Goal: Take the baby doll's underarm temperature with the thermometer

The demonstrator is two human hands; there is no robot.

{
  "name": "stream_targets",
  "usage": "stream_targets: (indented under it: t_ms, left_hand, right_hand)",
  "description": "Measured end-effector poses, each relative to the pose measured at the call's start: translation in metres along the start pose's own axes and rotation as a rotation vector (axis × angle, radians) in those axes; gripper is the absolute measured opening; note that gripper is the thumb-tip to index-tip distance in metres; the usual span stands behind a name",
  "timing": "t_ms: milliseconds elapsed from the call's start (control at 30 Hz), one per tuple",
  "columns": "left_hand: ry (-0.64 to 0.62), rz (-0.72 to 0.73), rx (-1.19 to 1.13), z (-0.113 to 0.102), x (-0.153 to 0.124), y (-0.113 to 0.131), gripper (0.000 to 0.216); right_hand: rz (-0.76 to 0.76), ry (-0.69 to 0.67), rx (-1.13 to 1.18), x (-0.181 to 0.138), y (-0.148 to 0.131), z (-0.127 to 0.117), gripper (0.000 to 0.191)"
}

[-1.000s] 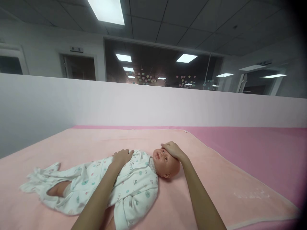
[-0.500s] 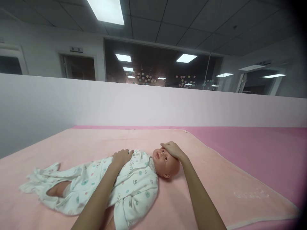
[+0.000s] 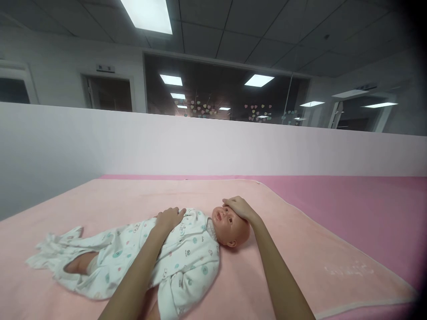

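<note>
Doll [image 3: 191, 260], supine on blanket [image 3: 300, 262], head toward 3 o'clock: left hand [image 3: 169, 218] flat on chest, fingers open, right hand [image 3: 240, 208] cupped loosely over forehead, gripping nothing; light, even pressure suits; wall [image 3: 213, 146] at 12 o'clock.

The room is fairly dim and cool. Light falls from flat ceiling panels [image 3: 147, 15], and the nearest one, at the top left, is blown out to plain white. Smaller panels glow behind the dark glass wall [image 3: 213, 95]. On the pink blanket [image 3: 300, 249] the light is soft and even, with only a faint shadow along the near side of the doll [image 3: 193, 253]. The right edge sinks into a black vignette, and the wide lens bows the white partition [image 3: 200, 146]. Focus is mildly soft throughout, without motion blur.
</note>
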State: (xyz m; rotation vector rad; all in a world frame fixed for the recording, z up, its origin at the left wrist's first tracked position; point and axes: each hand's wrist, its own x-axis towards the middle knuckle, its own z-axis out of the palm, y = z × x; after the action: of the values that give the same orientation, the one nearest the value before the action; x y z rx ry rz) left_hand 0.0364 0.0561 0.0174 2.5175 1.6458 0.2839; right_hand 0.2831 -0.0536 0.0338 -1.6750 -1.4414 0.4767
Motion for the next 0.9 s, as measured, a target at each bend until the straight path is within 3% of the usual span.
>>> stream_targets:
  t_ms: [767, 900]
  left_hand:
    - [0.016, 0.024, -0.094, 0.002, 0.003, -0.001, 0.051]
    - [0.085, 0.066, -0.184, -0.003, -0.01, 0.001, 0.047]
  right_hand:
    - [-0.01, -0.003, -0.049, -0.002, -0.003, 0.001, 0.042]
    - [-0.044, -0.001, -0.091, -0.002, -0.005, 0.001, 0.042]
